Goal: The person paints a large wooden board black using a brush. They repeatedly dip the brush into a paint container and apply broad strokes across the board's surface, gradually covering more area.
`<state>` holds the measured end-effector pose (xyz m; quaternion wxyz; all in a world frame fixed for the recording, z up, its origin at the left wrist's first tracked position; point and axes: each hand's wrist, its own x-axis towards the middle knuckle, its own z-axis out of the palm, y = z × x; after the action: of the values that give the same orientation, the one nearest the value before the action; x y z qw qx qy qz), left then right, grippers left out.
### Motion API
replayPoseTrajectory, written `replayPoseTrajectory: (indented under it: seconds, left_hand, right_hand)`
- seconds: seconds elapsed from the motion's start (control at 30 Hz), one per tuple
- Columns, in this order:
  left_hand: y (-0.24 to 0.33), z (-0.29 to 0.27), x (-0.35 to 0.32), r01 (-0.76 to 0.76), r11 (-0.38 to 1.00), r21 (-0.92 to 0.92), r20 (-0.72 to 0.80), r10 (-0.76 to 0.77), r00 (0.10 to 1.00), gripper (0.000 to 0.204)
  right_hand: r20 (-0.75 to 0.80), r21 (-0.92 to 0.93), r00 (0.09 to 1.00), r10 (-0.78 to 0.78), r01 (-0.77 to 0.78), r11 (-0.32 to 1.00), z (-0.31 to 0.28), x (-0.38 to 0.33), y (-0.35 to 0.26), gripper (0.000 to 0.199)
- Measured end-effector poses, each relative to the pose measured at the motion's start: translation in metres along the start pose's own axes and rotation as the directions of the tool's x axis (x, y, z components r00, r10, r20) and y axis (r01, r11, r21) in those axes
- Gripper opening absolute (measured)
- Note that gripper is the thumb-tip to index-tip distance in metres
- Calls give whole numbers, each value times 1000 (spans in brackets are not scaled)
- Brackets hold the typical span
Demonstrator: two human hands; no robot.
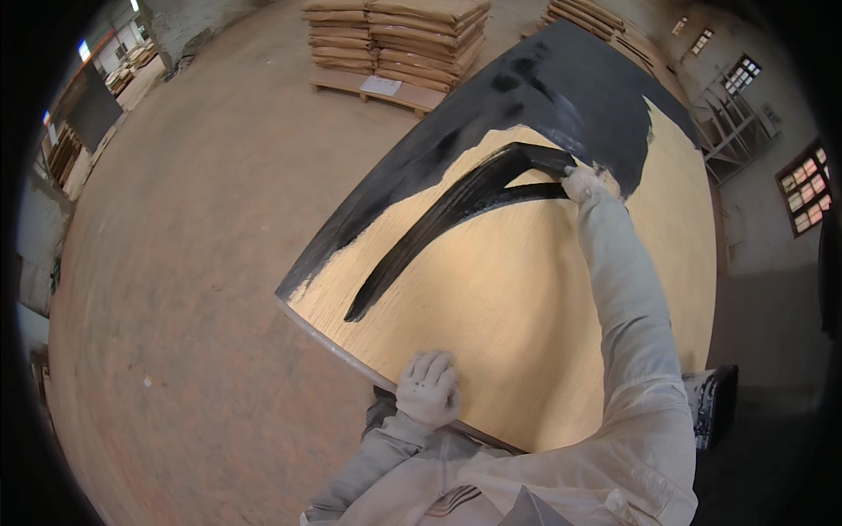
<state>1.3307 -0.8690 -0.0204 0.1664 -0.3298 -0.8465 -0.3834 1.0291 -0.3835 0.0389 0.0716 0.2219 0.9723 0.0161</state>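
Observation:
A large pale wooden board (491,324) lies in front of me, its far part and left edge coated in black paint (579,79). Fresh black strokes (447,219) curve across the bare wood and end at my right hand (586,182). That hand wears a pale glove and is closed at the board's far middle, my arm stretched over the wood. Its fingers hide most of what they grip; a small tan bit shows beside them. My gloved left hand (428,387) rests flat on the near edge of the board, fingers stretched out, holding nothing.
At the board's right near side stands a white container with black stains (715,408). Stacked brown packages (399,39) sit on a wooden pallet (368,89) beyond the board. A metal rack (732,127) stands by the right wall. Reddish-brown floor (193,263) spreads to the left.

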Motion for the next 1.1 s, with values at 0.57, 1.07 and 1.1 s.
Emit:
replayPoseTrajectory:
  seconds: [0.57,1.07,1.1]
  left_hand:
    - [1,3,-2,-33,998,55,42,31,999,31]
    - [-5,-1,-8,-33,999,5,-36,33,999,30]
    - [-3,1,-5,-46,999,-11,-37,46,998,29]
  right_hand:
    - [105,135,990,92,-106,985,16,-248,106,50]
    - [82,6,997,-12,11,1000,14,-215,33,51]
    - [191,217,981,39,-81,973,16,-251,29,52]
